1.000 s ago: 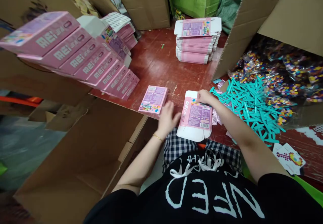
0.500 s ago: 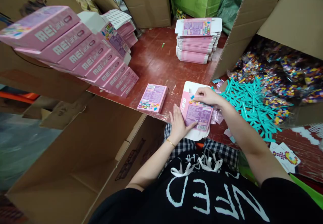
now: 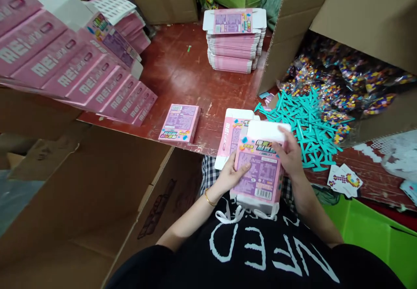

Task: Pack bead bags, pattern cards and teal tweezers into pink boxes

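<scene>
Carton (image 3: 256, 182), one: held before the near edge of the desk (image 3: 182, 78), white flap (image 3: 263, 129) open; left hand (image 3: 230, 176) clamped on its left side, right hand (image 3: 290, 155) on its upper right. Flat carton (image 3: 227, 135), one: near edge, partly hidden by the first. Box (image 3: 180, 123), one: near edge, farther left. Teal sticks (image 3: 308, 128), heap: right side.

The left hand (image 3: 228, 177) and right hand (image 3: 292, 156) hold a pink box (image 3: 260, 177) at the red counter's (image 3: 182, 74) near edge, left of a pile of teal pieces (image 3: 304, 128).
</scene>
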Motion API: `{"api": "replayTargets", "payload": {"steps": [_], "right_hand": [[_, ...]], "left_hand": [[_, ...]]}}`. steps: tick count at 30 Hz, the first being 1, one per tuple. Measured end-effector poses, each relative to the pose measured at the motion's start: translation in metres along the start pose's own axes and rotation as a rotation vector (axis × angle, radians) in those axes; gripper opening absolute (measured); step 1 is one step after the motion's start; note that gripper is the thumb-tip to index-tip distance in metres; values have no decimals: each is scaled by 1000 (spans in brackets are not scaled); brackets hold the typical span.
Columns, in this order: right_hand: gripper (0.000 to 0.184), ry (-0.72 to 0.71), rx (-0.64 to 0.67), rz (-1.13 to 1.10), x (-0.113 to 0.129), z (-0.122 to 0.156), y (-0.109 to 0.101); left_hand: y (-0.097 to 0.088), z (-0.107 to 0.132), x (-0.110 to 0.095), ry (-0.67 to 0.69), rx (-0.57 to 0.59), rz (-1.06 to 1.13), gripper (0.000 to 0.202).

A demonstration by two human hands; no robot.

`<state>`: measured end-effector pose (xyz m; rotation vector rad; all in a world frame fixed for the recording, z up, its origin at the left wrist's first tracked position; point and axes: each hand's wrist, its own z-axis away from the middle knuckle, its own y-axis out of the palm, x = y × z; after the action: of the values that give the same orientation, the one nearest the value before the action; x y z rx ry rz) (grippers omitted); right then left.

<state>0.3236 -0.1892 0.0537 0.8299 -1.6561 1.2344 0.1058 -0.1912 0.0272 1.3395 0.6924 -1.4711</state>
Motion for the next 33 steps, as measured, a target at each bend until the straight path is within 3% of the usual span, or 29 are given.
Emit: {"api": "replayTargets", "payload": {"steps": [2,4,6,8,10,12,14,16,19,22,25,29,31,33], "right_hand": [[45,144,131,-159,-26,12,-1],[47,231,227,-208,-44,19,0],[46,220,225,-157,-51,24,3],[35,145,130,-128,-50,29,8],[36,69,22,-167,-42,34,12],[33,35,18,-194,-33,37,15],[28,66,80,-173,-25,35,15],[29,196,130,-199,-21,28,10],[32,468,148,-396,-22,15,0],[38,597,183,-506,-28,8,-10],[37,540,240,-447,-34,13,-16],[24,302,290,-329,-36,24,-19],[19,227,347,-317,-35,28,-22],[44,212,374,-330,-35,29,-27]], "left_hand": [[8,-12,4,88,-38,-47,61],[11,-26,9,100,-92,-83,50],[12,-37,16,47,-88,-108,42],[12,-39,23,31,-117,-123,45],[13,-35,27,100,-213,-116,46],[14,-30,25,181,-277,-95,58],[16,-28,19,188,-238,-112,49],[17,-32,13,123,-202,-150,35],[17,-40,10,19,-223,-103,36],[17,-41,15,53,-199,-71,31],[19,-35,23,145,-126,-94,33],[24,-29,27,204,-84,-121,48],[24,-32,24,228,-65,-142,44],[17,-39,19,238,-126,-130,41]]}}
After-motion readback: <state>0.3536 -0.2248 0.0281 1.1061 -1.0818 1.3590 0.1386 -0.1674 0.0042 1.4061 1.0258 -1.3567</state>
